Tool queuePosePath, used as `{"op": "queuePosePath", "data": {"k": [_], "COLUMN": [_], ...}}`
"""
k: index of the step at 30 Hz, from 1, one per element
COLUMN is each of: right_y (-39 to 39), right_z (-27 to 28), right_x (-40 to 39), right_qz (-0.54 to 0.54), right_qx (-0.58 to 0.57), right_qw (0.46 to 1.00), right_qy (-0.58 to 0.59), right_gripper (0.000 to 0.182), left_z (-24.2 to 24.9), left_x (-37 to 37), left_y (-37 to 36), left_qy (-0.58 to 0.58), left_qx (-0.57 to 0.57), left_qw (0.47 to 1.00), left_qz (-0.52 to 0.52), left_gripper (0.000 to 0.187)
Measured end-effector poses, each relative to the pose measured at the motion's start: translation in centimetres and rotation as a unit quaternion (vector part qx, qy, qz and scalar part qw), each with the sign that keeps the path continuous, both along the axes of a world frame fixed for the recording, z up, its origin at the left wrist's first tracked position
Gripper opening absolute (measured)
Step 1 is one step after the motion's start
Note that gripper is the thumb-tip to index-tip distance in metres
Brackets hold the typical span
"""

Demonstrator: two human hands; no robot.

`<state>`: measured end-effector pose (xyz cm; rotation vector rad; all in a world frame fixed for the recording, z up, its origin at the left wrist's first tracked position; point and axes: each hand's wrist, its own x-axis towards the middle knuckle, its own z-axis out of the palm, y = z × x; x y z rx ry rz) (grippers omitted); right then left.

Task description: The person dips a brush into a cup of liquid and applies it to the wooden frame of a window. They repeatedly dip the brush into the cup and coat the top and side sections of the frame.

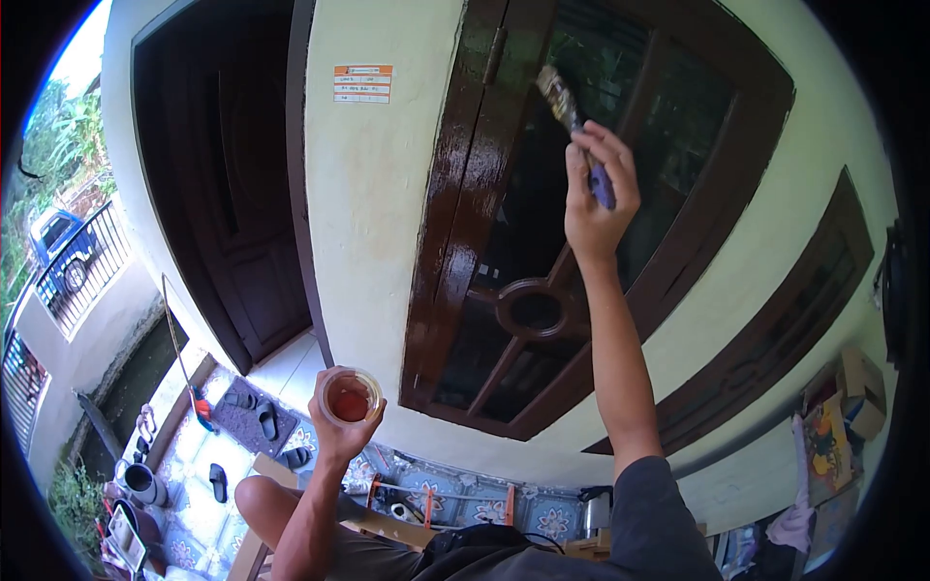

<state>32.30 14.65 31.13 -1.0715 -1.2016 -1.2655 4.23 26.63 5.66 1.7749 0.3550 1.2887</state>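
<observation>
Both hands are busy at a dark window: brush raised high, cup held low.

Right hand (596,189) is closed round the purple handle of a brush (572,111), arm stretched up, bristles touching the glossy brown window frame (465,194) near its top. Left hand (341,431) is curled under and round a small clear cup (351,397) of reddish-brown liquid, held upright just below the window's lower left corner. The frame's left upright shines wet. A round wooden ring (535,310) sits in the middle of the window's lower part. Left of the window, a small orange-and-white sticker (362,84) is on the pale wall, and a dark door (228,184) stands further left. Sandals (266,421) lie on the tiled floor below.
</observation>
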Motion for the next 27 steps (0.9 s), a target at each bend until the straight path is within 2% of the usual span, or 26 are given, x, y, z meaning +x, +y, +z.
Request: {"op": "queuePosePath", "data": {"k": [4, 6, 8, 13, 15, 16, 17, 18, 19, 20, 22, 24, 27], "right_y": [0.7, 1.4, 1.9, 2.6, 2.3, 2.3, 2.2, 2.0, 1.0, 0.4, -0.9, -1.3, -1.3], "right_z": [4.7, 6.1, 7.6, 7.7, 6.7, 6.6, 6.5, 6.3, 6.3, 5.8, 4.6, 2.8, 0.2], "right_x": [-0.7, -0.5, 0.4, -0.1, -1.3, -1.8, -2.2, -2.8, -3.8, -5.3, -8.5, -11.1, -13.9], "right_qz": [-0.032, -0.01, -0.081, -0.14, -0.05, -0.045, 0.105, 0.251, 0.261, 0.266, 0.328, 0.364, 0.384], "right_qx": [0.014, 0.0, -0.001, -0.041, -0.028, -0.03, -0.016, -0.004, -0.056, -0.061, -0.186, -0.277, -0.333], "right_qw": [0.997, 0.999, 0.983, 0.968, 0.997, 0.997, 0.994, 0.962, 0.953, 0.952, 0.898, 0.86, 0.832], "right_qy": [-0.062, -0.035, -0.162, -0.203, -0.058, -0.06, 0.021, 0.103, 0.14, 0.14, 0.228, 0.224, 0.222], "right_gripper": [0.02, 0.021, 0.019, 0.016, 0.017, 0.017, 0.02, 0.023, 0.03, 0.03, 0.028, 0.029, 0.031], "left_z": [0.3, 0.3, 0.7, 0.9, 1.0, 1.1, 1.3, 1.3, 1.1, 1.1, 1.2, 1.9, 2.1], "left_x": [-0.4, -0.5, -0.5, -0.5, -0.6, -0.5, -0.6, -0.7, -0.7, -0.9, -1.0, -1.0, -0.9], "left_y": [0.1, 0.2, 0.0, -0.2, 0.0, 0.0, -0.1, -0.2, -0.1, 0.0, 0.2, -0.2, -0.5], "left_qy": [-0.008, -0.006, -0.009, -0.025, -0.008, -0.01, -0.013, -0.015, -0.024, -0.025, -0.017, -0.019, -0.011], "left_qx": [-0.015, 0.006, -0.007, -0.028, 0.008, 0.006, -0.002, -0.012, -0.019, -0.024, -0.008, -0.023, -0.047], "left_qw": [1.0, 1.0, 1.0, 0.999, 1.0, 1.0, 1.0, 1.0, 0.999, 0.999, 0.999, 0.999, 0.998], "left_qz": [-0.025, -0.012, -0.014, -0.024, -0.01, -0.005, -0.011, -0.016, -0.022, -0.016, -0.033, -0.04, -0.049], "left_gripper": [0.048, 0.049, 0.048, 0.048, 0.05, 0.05, 0.05, 0.049, 0.05, 0.05, 0.048, 0.047, 0.043]}}
